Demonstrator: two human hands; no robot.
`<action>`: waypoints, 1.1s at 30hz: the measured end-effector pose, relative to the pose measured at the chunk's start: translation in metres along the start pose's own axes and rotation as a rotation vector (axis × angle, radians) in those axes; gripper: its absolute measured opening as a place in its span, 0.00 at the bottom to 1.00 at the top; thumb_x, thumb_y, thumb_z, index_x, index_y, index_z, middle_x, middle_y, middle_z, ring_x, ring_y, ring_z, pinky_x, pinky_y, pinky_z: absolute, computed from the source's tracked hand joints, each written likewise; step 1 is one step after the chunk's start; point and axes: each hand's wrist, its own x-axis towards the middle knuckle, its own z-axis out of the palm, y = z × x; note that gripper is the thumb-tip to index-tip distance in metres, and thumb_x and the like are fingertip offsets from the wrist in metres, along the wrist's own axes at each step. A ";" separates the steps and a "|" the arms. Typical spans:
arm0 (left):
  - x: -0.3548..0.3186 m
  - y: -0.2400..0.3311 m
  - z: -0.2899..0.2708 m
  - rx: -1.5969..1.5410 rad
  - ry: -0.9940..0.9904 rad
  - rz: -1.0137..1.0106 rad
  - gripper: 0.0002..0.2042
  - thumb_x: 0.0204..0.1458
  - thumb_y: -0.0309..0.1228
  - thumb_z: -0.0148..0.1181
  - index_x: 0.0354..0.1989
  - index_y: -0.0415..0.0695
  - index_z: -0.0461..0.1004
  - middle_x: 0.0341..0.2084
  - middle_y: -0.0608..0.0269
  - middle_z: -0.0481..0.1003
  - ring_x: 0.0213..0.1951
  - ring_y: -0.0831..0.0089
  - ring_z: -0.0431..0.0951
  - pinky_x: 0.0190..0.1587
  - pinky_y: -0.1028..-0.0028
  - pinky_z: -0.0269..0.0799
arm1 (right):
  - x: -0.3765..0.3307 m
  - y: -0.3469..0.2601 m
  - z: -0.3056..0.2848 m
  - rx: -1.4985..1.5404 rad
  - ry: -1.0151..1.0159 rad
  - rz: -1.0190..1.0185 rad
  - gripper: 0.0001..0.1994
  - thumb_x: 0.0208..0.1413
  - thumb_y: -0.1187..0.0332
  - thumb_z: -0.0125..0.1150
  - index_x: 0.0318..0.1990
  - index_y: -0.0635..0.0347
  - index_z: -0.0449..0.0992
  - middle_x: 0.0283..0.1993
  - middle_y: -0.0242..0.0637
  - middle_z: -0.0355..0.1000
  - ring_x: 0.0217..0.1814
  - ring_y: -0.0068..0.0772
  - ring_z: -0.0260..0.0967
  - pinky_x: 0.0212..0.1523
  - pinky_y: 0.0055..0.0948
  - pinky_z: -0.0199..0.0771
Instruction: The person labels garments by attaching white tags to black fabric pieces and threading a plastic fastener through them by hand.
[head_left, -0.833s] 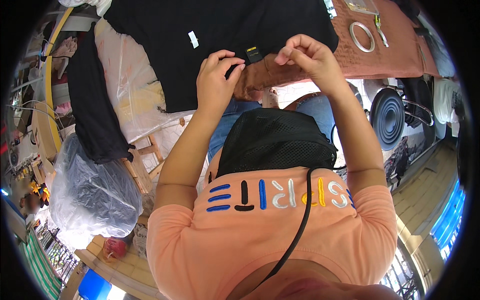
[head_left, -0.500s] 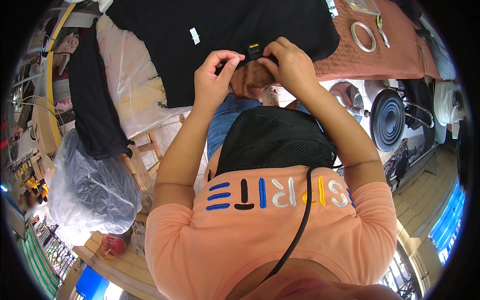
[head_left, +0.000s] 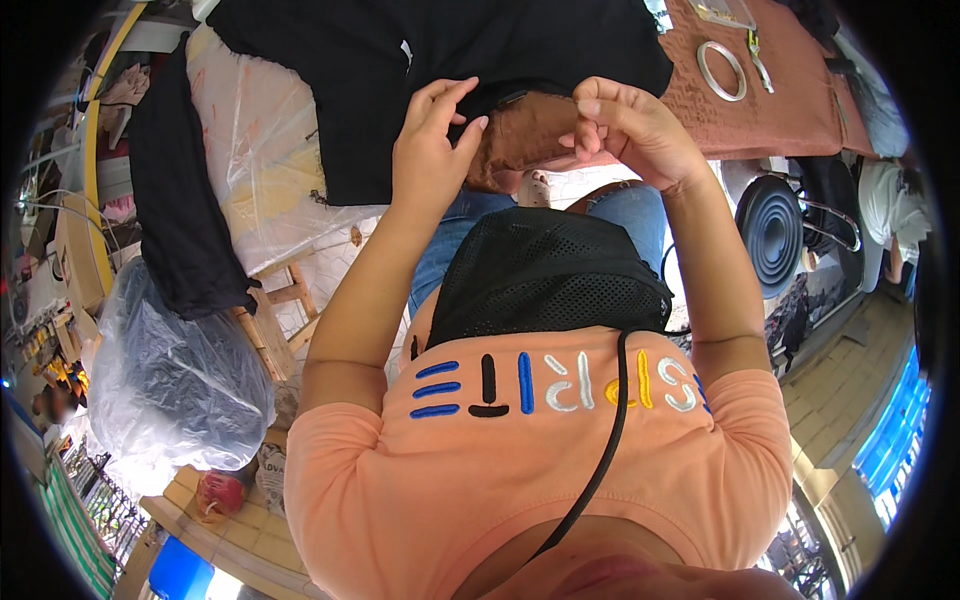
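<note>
A black garment (head_left: 370, 120) is spread over the table in front of me, with a small white tag (head_left: 407, 52) on it. My left hand (head_left: 430, 145) rests at the garment's near edge, thumb and fingers apart, holding nothing. To its right, my right hand (head_left: 640, 130) is raised by the same edge. Its thumb and forefinger are pinched and the other fingers curl in; whatever is between the tips is too small to make out. Brown cloth (head_left: 540, 125) shows between my hands, below the garment's curved edge.
A tape roll (head_left: 722, 72) and a small yellow-green tool (head_left: 758, 62) lie on the brown table cover (head_left: 690, 125) at the right. A round black stool (head_left: 770, 238) stands beside it. On the left are another dark garment (head_left: 190, 200), clear plastic sheeting (head_left: 255, 150) and a plastic bag (head_left: 180, 370).
My left hand's fingers have spread and come off the edge. My right hand has moved right and turned. The garment has shifted; its small black-and-yellow label is no longer visible.
</note>
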 end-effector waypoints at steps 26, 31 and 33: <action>0.009 -0.018 -0.003 0.163 0.075 -0.003 0.05 0.47 0.27 0.60 0.33 0.42 0.77 0.28 0.62 0.75 0.23 0.73 0.75 0.29 0.76 0.70 | 0.023 -0.046 0.024 -0.547 0.501 -0.582 0.08 0.58 0.67 0.54 0.38 0.62 0.74 0.39 0.41 0.75 0.33 0.24 0.74 0.30 0.14 0.71; 0.012 -0.015 -0.006 0.118 0.051 -0.040 0.05 0.47 0.27 0.60 0.32 0.41 0.77 0.27 0.61 0.75 0.24 0.73 0.75 0.30 0.76 0.70 | 0.042 -0.041 0.043 -0.146 0.225 -0.252 0.08 0.61 0.64 0.48 0.41 0.59 0.68 0.36 0.44 0.75 0.33 0.27 0.76 0.27 0.15 0.72; 0.013 -0.016 -0.007 0.087 0.032 -0.066 0.06 0.47 0.27 0.60 0.33 0.40 0.77 0.27 0.61 0.75 0.24 0.74 0.74 0.30 0.77 0.70 | 0.048 -0.036 0.051 -0.140 0.211 -0.145 0.07 0.62 0.65 0.47 0.41 0.58 0.65 0.31 0.39 0.73 0.29 0.25 0.74 0.26 0.15 0.71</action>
